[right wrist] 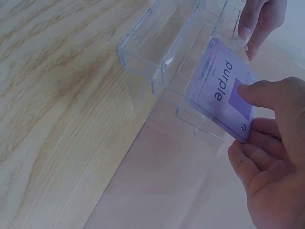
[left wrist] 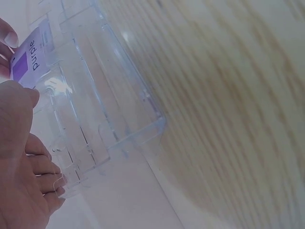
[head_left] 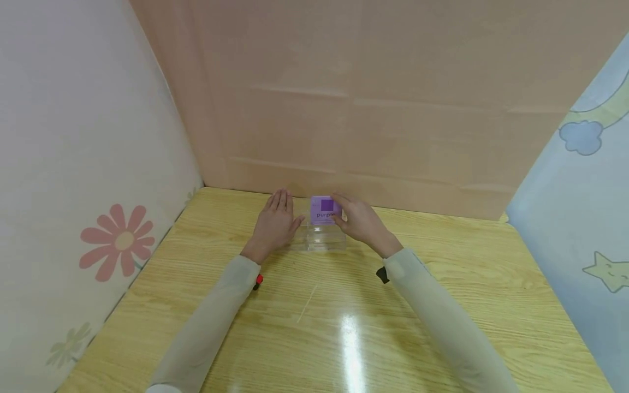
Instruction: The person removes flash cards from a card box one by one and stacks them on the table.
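A purple card (right wrist: pixel 221 90) printed with "purple" and a darker square stands in the upper tier of a clear plastic stepped rack (head_left: pixel 326 240). My right hand (head_left: pixel 361 221) pinches the card's right side, thumb (right wrist: pixel 262 93) on its front and fingers behind. At the rack's left end is my left hand (head_left: pixel 275 224), its fingers extended toward the back. The left thumb (left wrist: pixel 19 98) points toward the card, and the left fingertips overlap the clear plastic in the left wrist view. The rack's lower tiers hold no cards.
The rack stands on a wood-grain table (head_left: pixel 314 316) near its back edge. A brown panel (head_left: pixel 344 109) rises behind it. Patterned walls with a flower (head_left: pixel 118 243) and a star (head_left: pixel 611 272) flank the table.
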The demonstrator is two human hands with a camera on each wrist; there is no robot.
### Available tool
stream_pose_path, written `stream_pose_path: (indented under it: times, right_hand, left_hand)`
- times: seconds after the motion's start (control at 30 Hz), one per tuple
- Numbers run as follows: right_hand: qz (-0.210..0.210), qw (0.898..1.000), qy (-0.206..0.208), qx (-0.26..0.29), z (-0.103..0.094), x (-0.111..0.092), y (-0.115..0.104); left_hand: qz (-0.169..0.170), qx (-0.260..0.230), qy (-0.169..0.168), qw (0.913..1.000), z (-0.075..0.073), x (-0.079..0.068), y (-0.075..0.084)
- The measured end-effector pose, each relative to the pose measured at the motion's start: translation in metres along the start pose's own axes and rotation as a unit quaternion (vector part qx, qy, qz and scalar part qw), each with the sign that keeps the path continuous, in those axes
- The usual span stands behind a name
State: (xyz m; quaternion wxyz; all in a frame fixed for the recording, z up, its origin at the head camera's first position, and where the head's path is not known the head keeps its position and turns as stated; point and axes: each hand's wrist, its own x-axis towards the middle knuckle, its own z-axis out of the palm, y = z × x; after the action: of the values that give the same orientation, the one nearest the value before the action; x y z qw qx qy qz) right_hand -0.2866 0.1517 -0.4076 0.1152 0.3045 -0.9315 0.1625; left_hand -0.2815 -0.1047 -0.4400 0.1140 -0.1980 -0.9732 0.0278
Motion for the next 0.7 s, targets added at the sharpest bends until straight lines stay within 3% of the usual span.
stream_pose_path:
  times: [0.33, 0.7]
  right_hand:
    - [0.002, 0.999, 0.035, -0.009, -0.0022, 0.0001, -0.0029]
    - [0.024, 0.997, 0.055, 0.039, -0.0064, 0.0046, -0.001]
  left_hand:
    - [0.002, 0.005, 0.004, 1.0, 0.0015, 0.0, -0.0018]
    - [0.002, -0.002, 0.004, 1.0, 0.0055, 0.001, -0.0034]
